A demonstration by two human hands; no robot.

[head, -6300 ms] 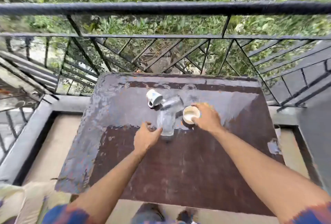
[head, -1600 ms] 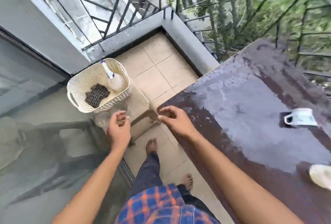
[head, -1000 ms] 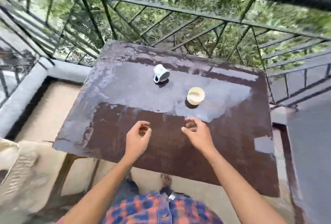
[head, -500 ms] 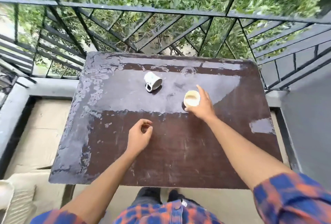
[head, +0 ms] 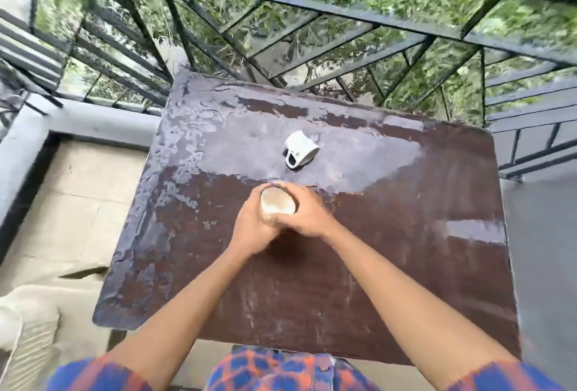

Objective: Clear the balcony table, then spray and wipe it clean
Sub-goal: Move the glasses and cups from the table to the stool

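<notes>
Brown and peeling, with a pale wet-looking sheen across its far half, the worktop (head: 406, 234) stands with its far edge just beside the black metal railing (head: 312, 9). Its right edge runs close along a grey wall (head: 546, 265), and its left edge opens onto tiled floor (head: 78, 203). Its near edge sits against the person's checked shirt (head: 281, 372). Broad bare surface lies on the worktop's left and right sides and along its near half, under the forearms.

Near the worktop's middle, the left hand (head: 253, 228) and right hand (head: 312, 219) meet, both with fingers curled round a cream cup (head: 278, 200), one on each side of it, thumbs toward the near edge. The cup's mouth faces up. Whether its base rests on the worktop or is lifted off cannot be told, as the hands hide it.

On the worktop's far half, beyond the cup and apart from both hands, a white mug (head: 300, 148) lies on its side, handle turned toward the near edge.
</notes>
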